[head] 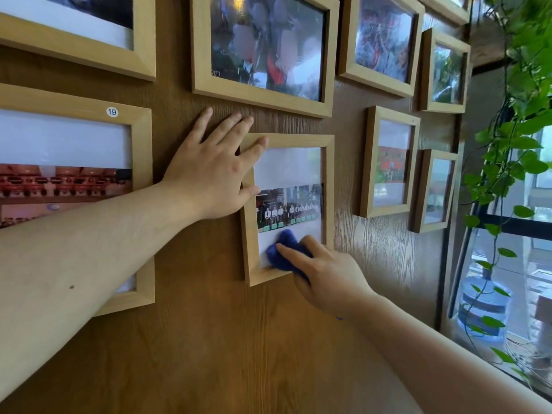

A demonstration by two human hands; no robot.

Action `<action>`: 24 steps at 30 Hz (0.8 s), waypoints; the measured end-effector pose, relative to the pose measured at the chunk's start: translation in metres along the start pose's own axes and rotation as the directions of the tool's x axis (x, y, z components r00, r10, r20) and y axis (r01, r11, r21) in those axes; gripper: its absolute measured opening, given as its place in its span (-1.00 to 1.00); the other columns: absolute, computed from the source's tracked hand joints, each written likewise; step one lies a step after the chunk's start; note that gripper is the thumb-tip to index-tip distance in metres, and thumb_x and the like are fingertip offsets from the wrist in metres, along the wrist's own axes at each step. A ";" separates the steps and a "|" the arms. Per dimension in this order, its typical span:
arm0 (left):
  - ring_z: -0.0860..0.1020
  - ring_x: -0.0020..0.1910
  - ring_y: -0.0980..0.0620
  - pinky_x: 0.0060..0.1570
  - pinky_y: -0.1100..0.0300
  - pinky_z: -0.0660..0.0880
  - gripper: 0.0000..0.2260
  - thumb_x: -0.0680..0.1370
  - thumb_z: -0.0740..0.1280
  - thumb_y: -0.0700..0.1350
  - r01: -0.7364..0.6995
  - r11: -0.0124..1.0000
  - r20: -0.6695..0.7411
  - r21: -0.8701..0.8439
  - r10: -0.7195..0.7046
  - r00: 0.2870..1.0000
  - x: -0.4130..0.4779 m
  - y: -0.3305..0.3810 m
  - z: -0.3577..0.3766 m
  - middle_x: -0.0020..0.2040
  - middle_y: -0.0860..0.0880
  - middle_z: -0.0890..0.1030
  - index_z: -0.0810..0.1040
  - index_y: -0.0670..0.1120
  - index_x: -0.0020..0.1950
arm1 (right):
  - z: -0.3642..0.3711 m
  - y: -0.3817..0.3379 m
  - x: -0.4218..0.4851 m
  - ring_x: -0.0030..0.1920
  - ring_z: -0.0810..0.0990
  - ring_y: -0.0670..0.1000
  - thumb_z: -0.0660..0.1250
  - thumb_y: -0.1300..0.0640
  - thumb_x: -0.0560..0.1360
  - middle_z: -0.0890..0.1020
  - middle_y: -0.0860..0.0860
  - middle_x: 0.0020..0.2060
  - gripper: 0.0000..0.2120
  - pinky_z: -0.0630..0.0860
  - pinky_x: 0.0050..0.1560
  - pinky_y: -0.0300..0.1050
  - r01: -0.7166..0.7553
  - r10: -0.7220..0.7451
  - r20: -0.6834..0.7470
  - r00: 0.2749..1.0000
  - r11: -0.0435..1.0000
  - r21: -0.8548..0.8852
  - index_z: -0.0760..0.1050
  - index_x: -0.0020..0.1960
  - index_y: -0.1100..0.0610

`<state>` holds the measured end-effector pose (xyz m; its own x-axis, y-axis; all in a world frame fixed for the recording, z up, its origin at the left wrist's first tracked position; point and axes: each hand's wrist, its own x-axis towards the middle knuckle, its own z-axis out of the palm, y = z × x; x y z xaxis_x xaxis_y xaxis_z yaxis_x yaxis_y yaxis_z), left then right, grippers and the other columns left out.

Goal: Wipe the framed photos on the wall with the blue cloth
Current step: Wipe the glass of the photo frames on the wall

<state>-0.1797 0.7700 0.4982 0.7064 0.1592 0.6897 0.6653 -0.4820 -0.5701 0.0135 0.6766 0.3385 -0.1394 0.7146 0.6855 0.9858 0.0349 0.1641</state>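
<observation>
A small upright photo frame [328,186] of light wood hangs in the middle of the brown wood wall [194,339]. My right hand [328,273] presses the bunched blue cloth [283,249] against the lower part of its glass. My left hand [215,168] lies flat with fingers spread on the wall, its thumb and little finger resting on the frame's left edge and top left corner. Several more framed photos hang around it, among them a large frame [263,94] directly above.
A wide frame with a round "19" sticker [112,112] hangs at the left, partly behind my left forearm. Smaller frames [388,162] hang to the right. A trailing green plant [507,144], a window and a blue water jug [484,306] stand at the far right.
</observation>
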 end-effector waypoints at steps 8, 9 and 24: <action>0.01 0.57 -0.13 0.51 -0.24 -0.12 -0.31 0.49 0.20 0.26 -0.013 1.000 -0.026 0.006 0.013 1.000 0.000 -0.001 0.004 0.58 -0.20 0.09 0.12 0.03 0.55 | -0.014 0.012 0.006 -0.13 0.50 0.05 0.09 -0.03 0.55 0.44 0.05 0.08 -0.55 0.54 -0.35 0.01 0.160 -0.139 0.174 0.975 0.981 -0.111 0.22 0.44 -0.10; 0.01 0.57 -0.13 0.51 -0.24 -0.12 -0.31 0.49 0.19 0.26 -0.012 1.000 -0.024 0.006 0.012 1.000 0.000 -0.002 0.005 0.58 -0.19 0.09 0.12 0.03 0.55 | -0.015 0.018 0.005 -0.11 0.51 0.05 0.06 -0.05 0.55 0.42 0.05 0.10 -0.55 0.55 -0.33 0.02 0.157 -0.128 0.200 0.971 0.978 -0.136 0.19 0.44 -0.12; -0.08 0.57 -0.13 0.51 -0.23 -0.14 -0.34 0.54 0.00 0.29 -0.035 0.997 0.036 0.066 0.033 0.999 -0.003 -0.005 0.000 0.60 -0.18 -0.06 -0.03 0.04 0.57 | -0.044 0.043 -0.016 -0.05 0.49 0.04 0.09 0.01 0.57 0.41 0.01 0.12 -0.57 0.54 -0.20 -0.03 -0.043 0.108 0.191 0.976 0.947 -0.319 0.13 0.42 -0.12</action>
<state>-0.1849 0.7722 0.4989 0.7362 0.1739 0.6541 0.6544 -0.4296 -0.6223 0.0538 0.6360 0.3657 -0.0117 0.8342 0.5513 0.9096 -0.2202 0.3524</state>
